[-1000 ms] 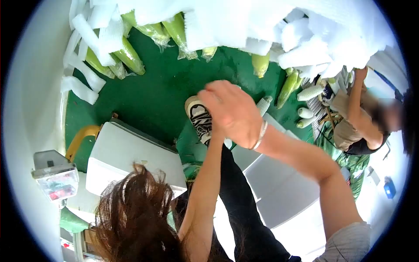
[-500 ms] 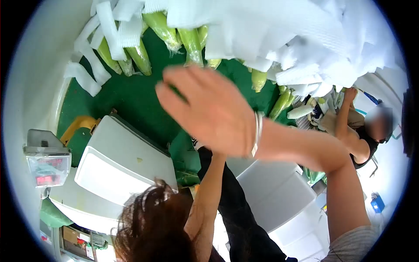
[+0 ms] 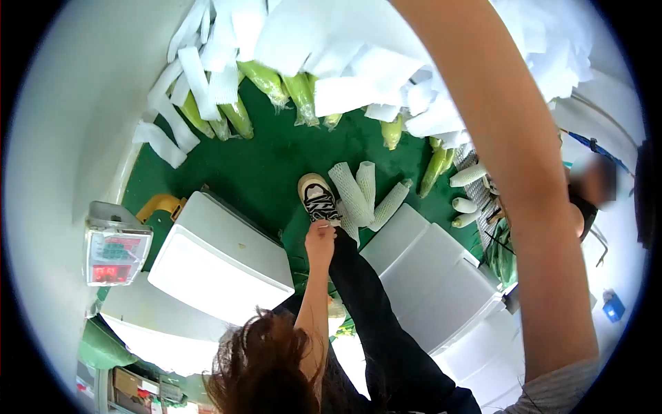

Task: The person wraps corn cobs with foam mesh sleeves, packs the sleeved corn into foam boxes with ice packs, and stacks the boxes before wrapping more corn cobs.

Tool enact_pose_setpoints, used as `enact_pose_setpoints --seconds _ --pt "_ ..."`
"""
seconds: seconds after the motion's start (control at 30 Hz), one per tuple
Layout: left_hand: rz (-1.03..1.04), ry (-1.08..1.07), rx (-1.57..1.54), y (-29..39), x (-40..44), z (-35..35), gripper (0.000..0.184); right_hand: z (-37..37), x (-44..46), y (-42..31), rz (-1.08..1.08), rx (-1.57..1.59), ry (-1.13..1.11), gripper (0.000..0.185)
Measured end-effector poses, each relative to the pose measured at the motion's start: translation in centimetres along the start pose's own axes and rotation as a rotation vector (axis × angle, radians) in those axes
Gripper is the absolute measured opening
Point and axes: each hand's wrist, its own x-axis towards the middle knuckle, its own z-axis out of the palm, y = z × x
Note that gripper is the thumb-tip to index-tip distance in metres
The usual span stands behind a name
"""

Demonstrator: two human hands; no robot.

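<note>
My left hand [image 3: 321, 241] is low in the middle, fingers curled, beside my dark trouser leg [image 3: 365, 290] and just below a black and cream shoe [image 3: 317, 196]. What its fingers hold, if anything, is hidden. My right arm [image 3: 527, 172] stretches up across the right side, its hand beyond the top edge. Close to the shoe lie several long vegetables in white foam net [image 3: 352, 193] on the green floor [image 3: 262, 165]. Further up, long green vegetables in clear film [image 3: 300, 96] stick out from under a heap of white foam sleeves [image 3: 372, 76].
White boxes stand left [image 3: 221, 262] and right [image 3: 427, 290] of my legs. A scale with red digits [image 3: 114, 265] is at far left, near a yellow curved handle [image 3: 160, 207]. Brown hair [image 3: 258, 366] covers the bottom. Another person [image 3: 583, 214] is partly hidden behind my right arm.
My right hand has swept up from the middle and out of view. This uncovers my left hand, the shoe and the netted vegetables. The whole view has shifted slightly.
</note>
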Motion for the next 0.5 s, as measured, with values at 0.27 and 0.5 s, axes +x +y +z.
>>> enact_pose_setpoints --seconds 0.27,0.5 --pt "-0.099 -0.059 -0.648 3.2 -3.2 -6.0 0.029 0.9 -19.4 -4.8 0.816 0.715 0.109 0.026" --pt "-0.032 -0.325 -0.650 12.7 -9.8 -3.3 0.045 0.6 -40.3 -10.9 1.695 1.140 0.372 0.027"
